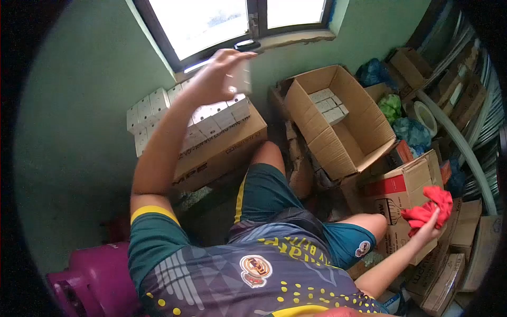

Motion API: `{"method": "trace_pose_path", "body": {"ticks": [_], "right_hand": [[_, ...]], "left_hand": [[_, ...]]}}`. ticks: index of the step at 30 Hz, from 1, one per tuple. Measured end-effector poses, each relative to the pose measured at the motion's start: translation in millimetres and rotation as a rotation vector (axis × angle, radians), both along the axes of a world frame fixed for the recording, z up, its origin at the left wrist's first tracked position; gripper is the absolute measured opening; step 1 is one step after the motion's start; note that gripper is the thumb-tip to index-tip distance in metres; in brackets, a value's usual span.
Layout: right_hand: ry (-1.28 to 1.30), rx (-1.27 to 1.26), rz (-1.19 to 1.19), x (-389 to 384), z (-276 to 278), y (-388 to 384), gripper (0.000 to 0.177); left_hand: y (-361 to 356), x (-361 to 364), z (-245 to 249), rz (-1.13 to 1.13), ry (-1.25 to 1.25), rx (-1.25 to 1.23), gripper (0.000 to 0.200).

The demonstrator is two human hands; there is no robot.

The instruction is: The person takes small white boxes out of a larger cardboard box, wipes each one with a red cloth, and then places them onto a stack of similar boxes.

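My left hand point(214, 74) is raised in front of the window, fingers curved around a small white box point(240, 78) that is blurred by motion. Beneath that arm, rows of similar white boxes point(222, 120) with dark dots stand on a large printed cardboard carton point(224, 150). Off to the right, my right hand point(432, 228) is closed on a crumpled red cloth point(429, 208), over some cartons. Between the hands stands an open cardboard box point(364, 132), with several white boxes point(328, 105) stacked in its far left part.
A window point(211, 24) and its sill are ahead. At lower left lies a purple gas cylinder point(103, 277). Plastic bags point(412, 133), a roll of tape point(425, 119), clear tubing point(472, 169) and flattened cartons point(443, 285) crowd the right side.
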State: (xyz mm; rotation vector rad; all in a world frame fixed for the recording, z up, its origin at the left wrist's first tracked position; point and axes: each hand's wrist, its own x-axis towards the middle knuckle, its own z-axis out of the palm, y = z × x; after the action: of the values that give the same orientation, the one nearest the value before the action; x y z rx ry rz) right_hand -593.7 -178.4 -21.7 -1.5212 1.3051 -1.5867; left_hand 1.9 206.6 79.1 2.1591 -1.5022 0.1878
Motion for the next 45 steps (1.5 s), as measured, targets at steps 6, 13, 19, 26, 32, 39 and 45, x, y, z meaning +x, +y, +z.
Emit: {"method": "trace_pose_path", "body": {"ticks": [6, 13, 19, 26, 32, 39, 45], "right_hand": [[0.347, -0.009, -0.19, -52, -21, -21, 0.064], [0.306, -0.022, -0.265, -70, -74, -55, 0.062], [0.251, -0.061, -0.143, -76, -81, -59, 0.058], [0.343, -0.162, -0.153, -74, -78, -55, 0.06], [0.387, -0.125, -0.244, -73, -79, -53, 0.067], [0.421, -0.08, -0.303, -57, -65, -36, 0.065], [0.382, -0.135, -0.256, -67, -74, -47, 0.063]], "left_hand": [[95, 83, -28, 0.357, 0.077, 0.111, 0.094], [133, 121, -57, 0.453, -0.014, 0.297, 0.097], [136, 123, -54, 0.501, -0.004, 0.351, 0.098], [137, 130, -52, 0.511, 0.035, 0.432, 0.091], [145, 140, -58, 0.544, -0.006, 0.576, 0.073], [150, 144, -57, 0.483, 0.066, 0.552, 0.068], [147, 140, -55, 0.478, 0.056, 0.542, 0.066]]}}
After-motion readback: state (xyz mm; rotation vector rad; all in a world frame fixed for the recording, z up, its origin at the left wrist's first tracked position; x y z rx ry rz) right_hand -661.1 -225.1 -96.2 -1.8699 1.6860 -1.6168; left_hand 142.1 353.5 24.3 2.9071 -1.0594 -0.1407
